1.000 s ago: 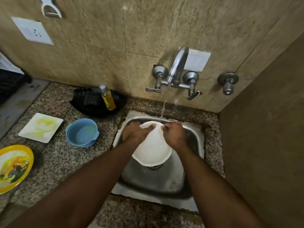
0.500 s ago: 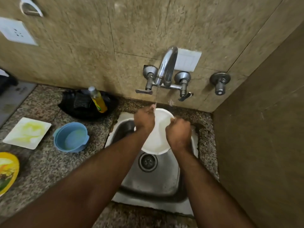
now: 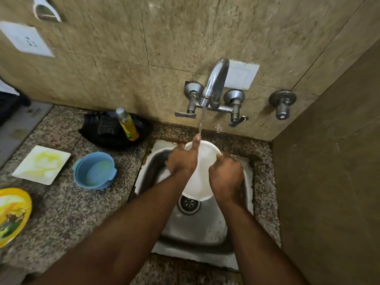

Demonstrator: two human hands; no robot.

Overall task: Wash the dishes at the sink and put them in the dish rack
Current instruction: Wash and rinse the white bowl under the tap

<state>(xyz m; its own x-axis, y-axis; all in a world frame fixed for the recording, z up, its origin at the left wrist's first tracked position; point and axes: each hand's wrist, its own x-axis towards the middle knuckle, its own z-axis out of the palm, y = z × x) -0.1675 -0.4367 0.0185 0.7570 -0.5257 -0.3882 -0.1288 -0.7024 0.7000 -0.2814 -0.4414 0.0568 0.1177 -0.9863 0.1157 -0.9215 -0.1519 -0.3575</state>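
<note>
Water [image 3: 200, 124] is running from the tap [image 3: 213, 83] onto a white plate [image 3: 202, 171] being held tilted over the steel sink [image 3: 197, 227]. Left hand [image 3: 182, 160] and right hand [image 3: 226, 177] are gripping its 9 and 3 o'clock edges, while a blue bowl [image 3: 94, 173] is sitting at 9 o'clock on the counter [image 3: 67, 212].

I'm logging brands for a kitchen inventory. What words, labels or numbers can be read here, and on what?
None can be read.
Soap bottle: it carries a green patch, perhaps a label, too blurred to read.
Yellow plate: a coloured picture, no legible words.
Wall socket: holes only, no text.
</note>
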